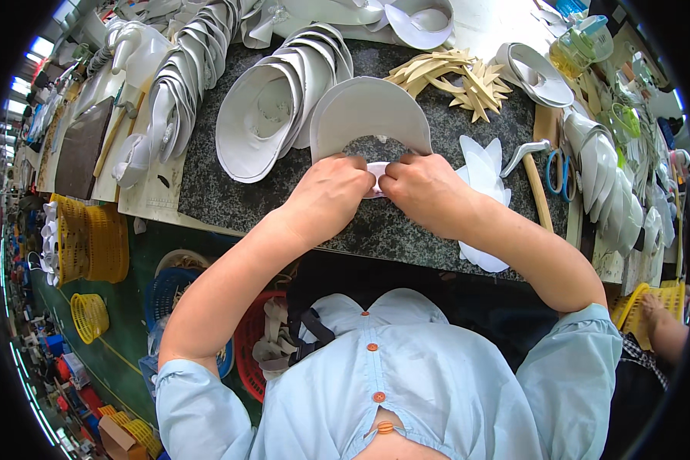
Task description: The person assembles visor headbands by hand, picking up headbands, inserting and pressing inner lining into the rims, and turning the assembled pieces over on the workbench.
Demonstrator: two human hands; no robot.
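Both hands are closed on a white, curved piece that looks like a shoe upper, held over the dark speckled tabletop. Its wide rounded part arches away from me, and its near edge is between my fingers. My left hand pinches the left side and my right hand the right, knuckles up and close together. A small pale pinkish-white part shows between the hands. The fingertips are hidden. Just beyond my left hand stands a nested stack of similar white uppers.
Past the held piece lies a pile of beige curved strips. Thin white cutouts, a hammer and blue-handled scissors lie right. More white uppers line the far left. A jar stands far right. Baskets are on the floor.
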